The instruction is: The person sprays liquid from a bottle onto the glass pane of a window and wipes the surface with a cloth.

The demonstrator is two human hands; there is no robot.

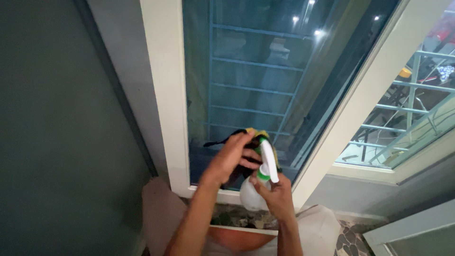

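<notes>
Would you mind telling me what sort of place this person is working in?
Probably a home, at a window by night. A white-framed window reflects ceiling lights, blue metal bars run outside the glass, and the right hand holds a spray bottle while the left hand holds a cloth.

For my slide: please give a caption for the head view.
Left hand presses cloth; right hand holds spray bottle at window.

No packages, labels, signs or screens.
</notes>
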